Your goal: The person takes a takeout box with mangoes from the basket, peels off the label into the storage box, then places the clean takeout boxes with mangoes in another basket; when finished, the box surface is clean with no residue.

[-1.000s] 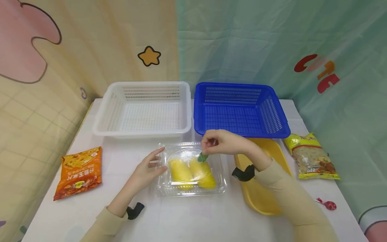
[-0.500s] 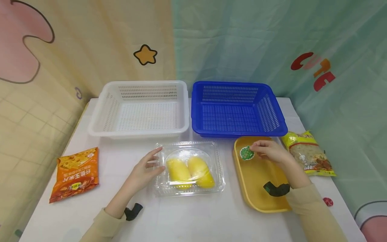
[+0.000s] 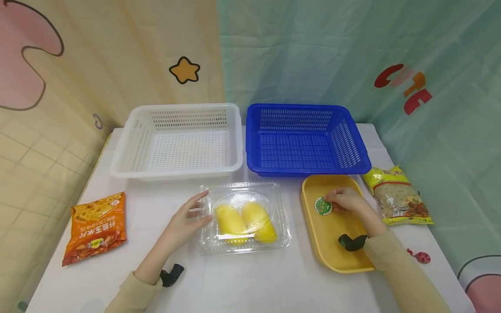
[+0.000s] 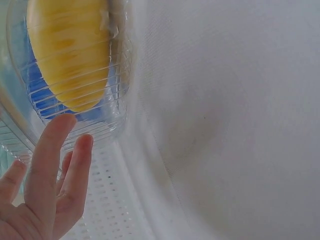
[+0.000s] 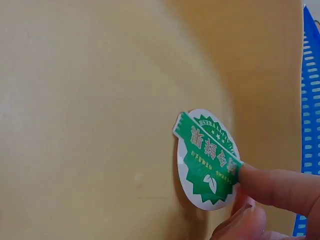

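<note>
While the right hand pinches the sticker, fingers clamped on its edge, over the tray just right of the box, the left hand has fingers apart at the box's left edge. Two yellow fruits inside the box. White basket behind-left of it, blue basket behind-right, orange bag well left.

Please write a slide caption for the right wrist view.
Right hand pinching a green-and-white fresh-fruit sticker by its edge over a yellow tray.
</note>
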A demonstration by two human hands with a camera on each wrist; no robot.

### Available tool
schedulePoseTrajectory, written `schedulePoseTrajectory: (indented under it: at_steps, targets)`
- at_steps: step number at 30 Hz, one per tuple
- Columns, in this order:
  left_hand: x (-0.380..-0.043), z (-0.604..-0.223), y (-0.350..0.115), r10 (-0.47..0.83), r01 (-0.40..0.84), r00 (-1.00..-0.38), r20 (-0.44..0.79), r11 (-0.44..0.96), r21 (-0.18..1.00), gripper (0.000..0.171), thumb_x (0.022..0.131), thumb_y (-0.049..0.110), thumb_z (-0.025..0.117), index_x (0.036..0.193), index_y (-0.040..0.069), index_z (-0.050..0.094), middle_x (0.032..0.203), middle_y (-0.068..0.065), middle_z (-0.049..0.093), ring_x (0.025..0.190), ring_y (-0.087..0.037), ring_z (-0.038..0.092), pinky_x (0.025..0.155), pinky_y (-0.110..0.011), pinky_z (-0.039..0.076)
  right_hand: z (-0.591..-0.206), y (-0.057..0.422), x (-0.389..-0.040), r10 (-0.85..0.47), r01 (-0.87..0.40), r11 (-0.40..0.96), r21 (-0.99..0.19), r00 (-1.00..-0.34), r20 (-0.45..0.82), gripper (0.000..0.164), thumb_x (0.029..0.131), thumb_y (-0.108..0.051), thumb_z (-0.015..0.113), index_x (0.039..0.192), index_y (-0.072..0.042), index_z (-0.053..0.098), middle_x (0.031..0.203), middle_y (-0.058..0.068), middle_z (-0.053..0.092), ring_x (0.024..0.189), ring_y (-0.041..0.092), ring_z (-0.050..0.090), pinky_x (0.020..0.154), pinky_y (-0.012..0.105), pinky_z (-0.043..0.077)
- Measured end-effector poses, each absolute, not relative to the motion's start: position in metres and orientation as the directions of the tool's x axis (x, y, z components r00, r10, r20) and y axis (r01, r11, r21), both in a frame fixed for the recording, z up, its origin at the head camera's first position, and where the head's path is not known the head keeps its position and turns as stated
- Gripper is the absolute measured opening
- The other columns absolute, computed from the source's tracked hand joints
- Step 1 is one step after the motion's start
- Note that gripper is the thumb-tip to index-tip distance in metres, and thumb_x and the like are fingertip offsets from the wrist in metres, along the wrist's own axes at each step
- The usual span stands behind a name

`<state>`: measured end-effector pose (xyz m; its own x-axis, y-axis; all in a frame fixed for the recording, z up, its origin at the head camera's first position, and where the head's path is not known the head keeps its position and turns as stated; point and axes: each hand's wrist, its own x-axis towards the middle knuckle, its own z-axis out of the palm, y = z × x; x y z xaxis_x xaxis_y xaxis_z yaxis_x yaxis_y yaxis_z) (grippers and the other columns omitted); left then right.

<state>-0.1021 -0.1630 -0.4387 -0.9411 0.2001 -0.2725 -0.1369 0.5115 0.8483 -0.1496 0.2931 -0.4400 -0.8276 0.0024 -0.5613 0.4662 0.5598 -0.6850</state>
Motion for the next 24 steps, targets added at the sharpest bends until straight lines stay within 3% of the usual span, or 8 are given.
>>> schedulePoseTrajectory:
  at_steps: [6,12,18,24]
  targets:
    - [-0.102,-0.437,-0.163,0.191,-0.142,-0.942,-0.275,0.518,0.844,0.069,0.092,0.025,0.070,0.152,0.030,0.036,0.142,-0.022,0.046,0.129,-0.047,0.050,0.096,-0.055,0.052,-0.439,0.298,-0.151,0.018,0.483,0.574,-0.661,-0.815,-0.579,0.031,0.097,-0.021,0.057,0.108,0.008,0.059,0.068,-0.005,0.052,0.060,0.006,0.051,0.055,0.018,0.047]
    - [-0.103,-0.437,-0.164,0.189,-0.129,-0.946,-0.263,0.524,0.842,0.070,0.092,0.025,0.070,0.152,0.030,0.035,0.145,-0.023,0.045,0.129,-0.047,0.050,0.097,-0.058,0.050,-0.422,0.301,-0.151,-0.002,0.397,0.649,-0.649,-0.852,-0.523,0.042,0.100,-0.026,0.051,0.119,0.012,0.057,0.075,0.000,0.056,0.066,0.008,0.056,0.062,0.020,0.053]
    - [-0.102,-0.437,-0.165,0.187,-0.126,-0.948,-0.256,0.520,0.845,0.070,0.092,0.025,0.070,0.152,0.029,0.035,0.145,-0.024,0.044,0.129,-0.048,0.049,0.096,-0.059,0.050,-0.381,0.321,-0.158,-0.004,0.318,0.651,-0.690,-0.907,-0.421,0.051,0.103,-0.039,0.047,0.116,0.010,0.052,0.080,0.001,0.055,0.070,0.010,0.055,0.067,0.025,0.055]
    - [-0.102,-0.439,-0.164,0.185,-0.122,-0.950,-0.250,0.518,0.846,0.070,0.092,0.025,0.070,0.152,0.028,0.035,0.144,-0.024,0.045,0.128,-0.048,0.050,0.095,-0.058,0.051,-0.365,0.355,-0.184,0.102,0.351,0.525,-0.775,-0.930,-0.353,0.046,0.103,-0.041,0.045,0.119,0.001,0.051,0.086,-0.009,0.055,0.074,0.002,0.055,0.070,0.016,0.053]
